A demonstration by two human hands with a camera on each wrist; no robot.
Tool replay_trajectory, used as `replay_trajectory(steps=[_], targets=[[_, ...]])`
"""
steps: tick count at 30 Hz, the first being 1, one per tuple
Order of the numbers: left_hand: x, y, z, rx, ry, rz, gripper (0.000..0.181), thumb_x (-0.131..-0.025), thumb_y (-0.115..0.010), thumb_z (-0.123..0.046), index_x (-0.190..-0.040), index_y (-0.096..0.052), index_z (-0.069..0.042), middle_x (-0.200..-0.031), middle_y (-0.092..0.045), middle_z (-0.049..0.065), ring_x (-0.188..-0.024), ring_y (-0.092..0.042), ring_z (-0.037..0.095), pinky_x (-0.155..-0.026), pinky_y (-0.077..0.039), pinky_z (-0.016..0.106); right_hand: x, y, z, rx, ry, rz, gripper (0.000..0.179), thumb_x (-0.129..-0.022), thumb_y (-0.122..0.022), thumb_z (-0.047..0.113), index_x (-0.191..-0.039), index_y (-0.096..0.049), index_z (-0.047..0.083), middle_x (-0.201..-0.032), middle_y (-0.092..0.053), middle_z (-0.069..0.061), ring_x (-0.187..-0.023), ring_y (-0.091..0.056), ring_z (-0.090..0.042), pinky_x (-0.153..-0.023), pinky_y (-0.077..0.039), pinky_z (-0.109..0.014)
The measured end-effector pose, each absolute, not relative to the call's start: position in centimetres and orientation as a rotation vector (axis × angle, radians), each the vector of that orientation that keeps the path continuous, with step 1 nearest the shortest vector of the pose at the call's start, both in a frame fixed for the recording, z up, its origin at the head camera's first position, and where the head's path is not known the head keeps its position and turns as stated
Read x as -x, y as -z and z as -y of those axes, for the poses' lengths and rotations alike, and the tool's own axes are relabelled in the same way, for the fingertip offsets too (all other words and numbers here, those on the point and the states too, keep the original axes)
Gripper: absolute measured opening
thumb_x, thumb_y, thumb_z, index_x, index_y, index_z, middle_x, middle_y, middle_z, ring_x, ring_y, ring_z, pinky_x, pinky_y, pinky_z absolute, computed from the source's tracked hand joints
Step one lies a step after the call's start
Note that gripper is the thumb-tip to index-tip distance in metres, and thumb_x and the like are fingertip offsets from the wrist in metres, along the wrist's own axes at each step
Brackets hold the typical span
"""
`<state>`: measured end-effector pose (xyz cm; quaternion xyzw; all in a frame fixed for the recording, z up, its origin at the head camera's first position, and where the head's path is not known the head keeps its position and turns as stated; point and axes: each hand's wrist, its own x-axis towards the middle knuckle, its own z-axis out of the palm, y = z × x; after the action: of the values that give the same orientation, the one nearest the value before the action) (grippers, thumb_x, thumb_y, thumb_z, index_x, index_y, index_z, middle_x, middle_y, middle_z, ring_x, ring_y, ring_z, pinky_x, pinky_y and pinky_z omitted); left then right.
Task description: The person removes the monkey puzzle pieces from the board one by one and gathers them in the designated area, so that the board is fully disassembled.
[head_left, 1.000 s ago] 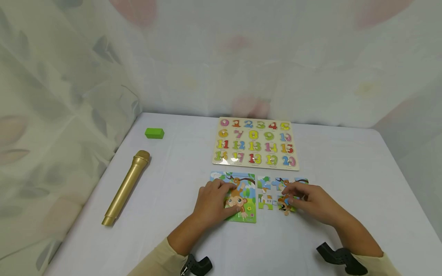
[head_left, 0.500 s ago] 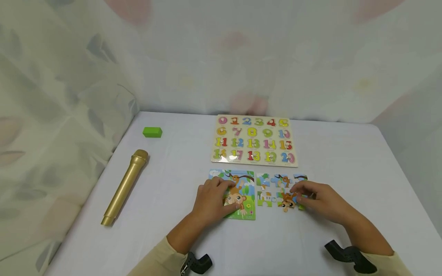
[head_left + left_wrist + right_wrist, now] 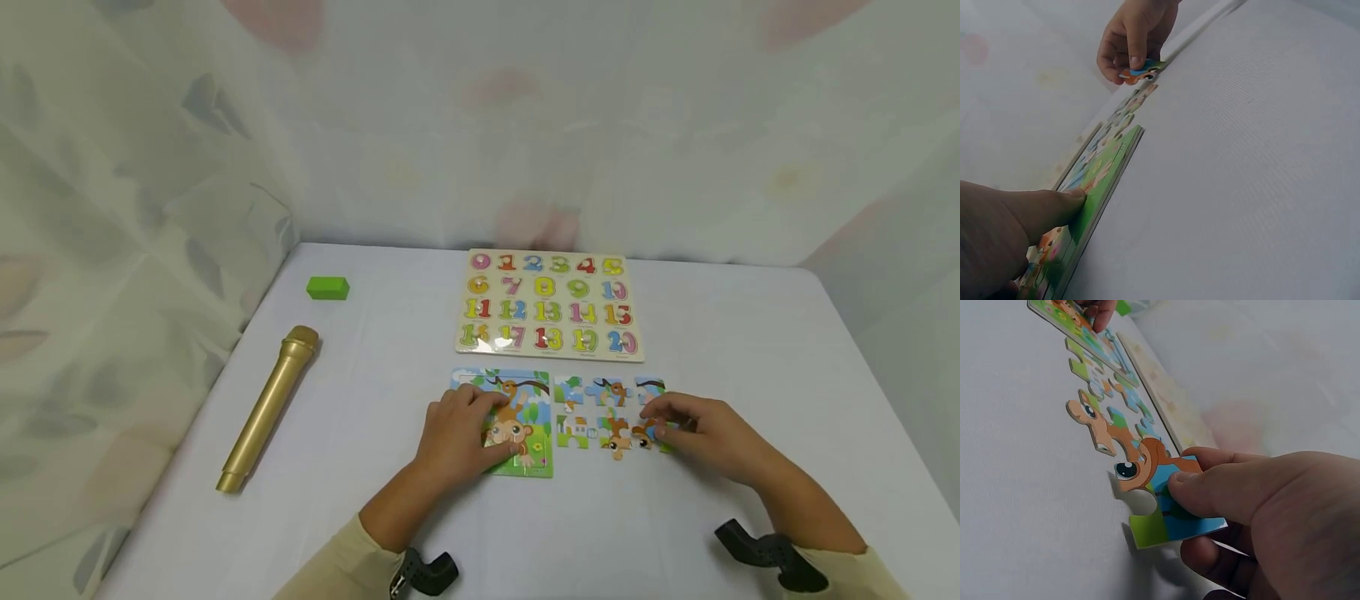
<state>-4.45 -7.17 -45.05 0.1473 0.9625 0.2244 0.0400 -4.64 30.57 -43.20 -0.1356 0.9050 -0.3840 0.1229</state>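
Note:
My right hand (image 3: 701, 433) pinches a jigsaw piece (image 3: 1175, 497) between thumb and fingers. The piece shows a monkey's eye and ear on blue and green, and it is tilted up close over the table. Just left of it lies a piece with the other half of the monkey's face (image 3: 617, 442). My left hand (image 3: 457, 437) rests on the left part of a monkey picture board (image 3: 542, 462), its thumb (image 3: 1060, 209) pressing the printed surface. Several loose pieces lie between the two hands, among them one with a house (image 3: 574, 430) and one with a branch (image 3: 649, 388).
A wooden number board (image 3: 549, 306) lies behind the picture board. Over on the left are a gold microphone (image 3: 270, 408) and a green block (image 3: 327, 288). A cloth curtain rises beyond the back edge of the white table (image 3: 570, 542).
My right hand has moved right with the pinched piece, uncovering the face piece beside it. My left hand has stayed on the picture board. The head view has shifted slightly.

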Motion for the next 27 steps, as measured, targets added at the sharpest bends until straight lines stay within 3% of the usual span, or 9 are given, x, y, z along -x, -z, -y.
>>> replay_trajectory(steps=[16, 27], targets=[[4.3, 44.9, 7.1, -0.449, -0.698, -2.953, 0.067, -0.082, -0.09, -0.054, -0.137, -0.07, -0.022, -0.117, -0.061, 0.002, -0.106, -0.053, 0.022, -0.083, -0.04, 0.042, 4.2, 44.4, -31.1, 0.526, 1.128, -2.772, 0.025, -0.094, -0.08, 0.003, -0.113, -0.077, 0.02, -0.098, -0.067, 0.009, -0.082, -0.056, -0.008, -0.069, -0.049, -0.025], [4.3, 44.8, 7.1, -0.454, -0.717, -2.943, 0.067, -0.083, -0.09, -0.053, -0.138, -0.07, -0.021, -0.118, -0.061, 0.002, -0.105, -0.053, 0.023, -0.083, -0.039, 0.042, 4.2, 44.9, -30.8, 0.526, 1.009, -2.876, 0.029, -0.09, -0.083, 0.002, -0.112, -0.081, 0.02, -0.103, -0.064, 0.011, -0.084, -0.052, -0.007, -0.07, -0.047, -0.024]])
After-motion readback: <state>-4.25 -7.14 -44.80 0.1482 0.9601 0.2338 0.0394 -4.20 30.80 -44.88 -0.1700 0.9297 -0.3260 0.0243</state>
